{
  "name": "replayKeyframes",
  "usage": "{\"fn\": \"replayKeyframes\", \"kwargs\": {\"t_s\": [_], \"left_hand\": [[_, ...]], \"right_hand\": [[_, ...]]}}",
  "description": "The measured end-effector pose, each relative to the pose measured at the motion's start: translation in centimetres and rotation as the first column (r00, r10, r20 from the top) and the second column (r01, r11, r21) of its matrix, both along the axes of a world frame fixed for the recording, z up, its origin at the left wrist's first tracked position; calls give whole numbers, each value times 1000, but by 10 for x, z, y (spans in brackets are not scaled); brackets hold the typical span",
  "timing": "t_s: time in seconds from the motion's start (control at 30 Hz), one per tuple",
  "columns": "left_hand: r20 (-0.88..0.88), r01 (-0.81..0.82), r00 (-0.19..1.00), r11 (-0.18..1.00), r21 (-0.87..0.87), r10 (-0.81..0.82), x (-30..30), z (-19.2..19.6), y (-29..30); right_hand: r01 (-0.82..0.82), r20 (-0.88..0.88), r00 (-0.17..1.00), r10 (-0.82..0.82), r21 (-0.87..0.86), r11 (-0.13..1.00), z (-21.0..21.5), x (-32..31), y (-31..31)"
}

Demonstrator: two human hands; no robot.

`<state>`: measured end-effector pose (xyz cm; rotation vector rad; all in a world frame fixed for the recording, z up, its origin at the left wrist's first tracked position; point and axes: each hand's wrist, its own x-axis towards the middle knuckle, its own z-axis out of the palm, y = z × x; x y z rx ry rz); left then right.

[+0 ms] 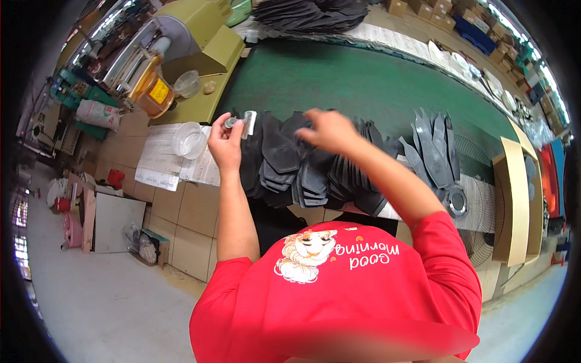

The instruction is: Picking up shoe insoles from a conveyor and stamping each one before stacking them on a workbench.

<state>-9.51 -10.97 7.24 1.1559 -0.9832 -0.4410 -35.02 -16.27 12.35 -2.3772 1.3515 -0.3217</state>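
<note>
- Left hand (227, 146), ten o'clock from centre, pinches a small clear-and-white item (249, 120); likely light, stiff, maybe slick, best gripped by its sides.
- Clear tub (190, 141) sits at the left hand's nine o'clock.
- Right hand (330, 130), one o'clock, fingers parted, nothing visibly gripped!
- Black pieces (281, 151) overlap near twelve: probably thin, bendy, easiest lifted by an edge.

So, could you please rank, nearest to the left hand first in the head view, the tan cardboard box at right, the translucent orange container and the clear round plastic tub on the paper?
1. Clear plastic tub: just left of the left hand.
2. Orange container: farther left, higher in view.
3. Cardboard box: far right, past the right hand.
</note>
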Motion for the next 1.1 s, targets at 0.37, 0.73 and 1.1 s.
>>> {"fn": "replayKeyframes", "kwargs": {"t_s": [0.37,0.73,1.1], "left_hand": [[61,-147,987,987,-59,150,21,17,25],[224,-103,965,982,-157,137,2,57,-5],[546,21,826,959,-283,142,-27,86,-27]], "right_hand": [[74,27,997,-77,76,994,-47,108,-17],[-5,465,881,86,-172,985,20,67,1],[-11,400,881,252,-515,857,27,38,-5]]}}
